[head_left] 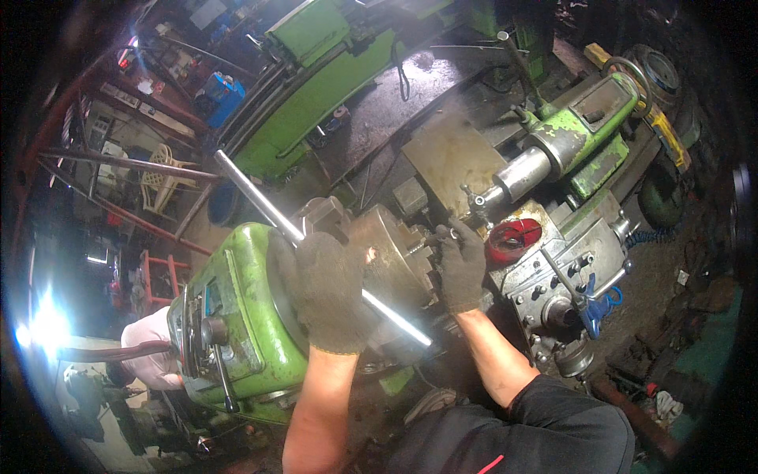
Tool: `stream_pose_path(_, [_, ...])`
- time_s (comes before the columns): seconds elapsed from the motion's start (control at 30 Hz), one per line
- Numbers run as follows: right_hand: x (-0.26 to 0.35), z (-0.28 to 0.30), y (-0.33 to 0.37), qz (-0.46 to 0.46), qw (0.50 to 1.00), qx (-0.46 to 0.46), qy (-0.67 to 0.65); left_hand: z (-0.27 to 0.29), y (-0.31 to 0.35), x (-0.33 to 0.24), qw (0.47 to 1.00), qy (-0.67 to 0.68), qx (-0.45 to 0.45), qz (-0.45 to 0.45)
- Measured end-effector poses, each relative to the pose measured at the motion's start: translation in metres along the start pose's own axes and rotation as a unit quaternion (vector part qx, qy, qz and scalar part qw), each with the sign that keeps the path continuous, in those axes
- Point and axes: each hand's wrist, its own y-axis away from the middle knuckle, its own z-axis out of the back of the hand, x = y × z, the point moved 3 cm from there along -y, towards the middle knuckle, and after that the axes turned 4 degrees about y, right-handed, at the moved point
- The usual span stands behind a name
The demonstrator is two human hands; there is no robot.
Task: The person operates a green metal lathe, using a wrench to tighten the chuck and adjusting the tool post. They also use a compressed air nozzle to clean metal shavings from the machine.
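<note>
A lathe chuck with stepped jaws stands between my hands, in front of the green headstock. My left hand, in a dark work glove, is closed over a long bright steel bar that runs slantwise across the chuck's near side. The bar sticks out on both sides of the hand; its middle is hidden under the glove. My right hand, also gloved, is at the jaws' right side with its fingers bent together. Something small and shiny shows at its fingertips, too small to name.
A green tailstock with a steel quill points toward the chuck. A red round dish sits on the carriage beside a blue-handled lever. A flat metal plate lies behind. A person bends at the left.
</note>
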Motion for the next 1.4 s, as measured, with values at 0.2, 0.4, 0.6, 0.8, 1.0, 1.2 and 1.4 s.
stream_pose_path(0.2, [-0.007,0.002,-0.009,0.049,0.991,0.000,0.121,-0.002,-0.006,0.010,0.998,0.042,0.030,0.029])
stream_pose_path(0.4, [-0.007,-0.002,-0.010,-0.039,0.995,0.024,0.088,-0.006,-0.006,0.025,0.990,0.132,0.047,0.023])
stream_pose_path(0.6, [-0.012,-0.001,-0.013,0.045,0.991,-0.006,0.124,0.006,-0.006,0.067,0.928,0.336,0.158,0.046])
stream_pose_path(0.8, [-0.038,0.003,-0.022,0.030,0.991,0.019,0.128,-0.003,-0.011,0.034,0.977,0.053,0.091,0.184])
stream_pose_path(1.0, [-0.024,0.004,-0.021,-0.039,0.997,0.048,0.056,0.000,-0.034,0.033,0.923,0.102,0.211,0.305])
stream_pose_path(1.2, [-0.018,0.000,-0.014,-0.029,0.997,0.059,0.048,0.003,-0.022,0.047,0.979,0.089,0.152,0.100])
stream_pose_path(1.4, [-0.023,-0.001,-0.016,-0.078,0.995,0.056,-0.010,0.012,-0.034,0.011,0.952,0.023,0.266,0.153])
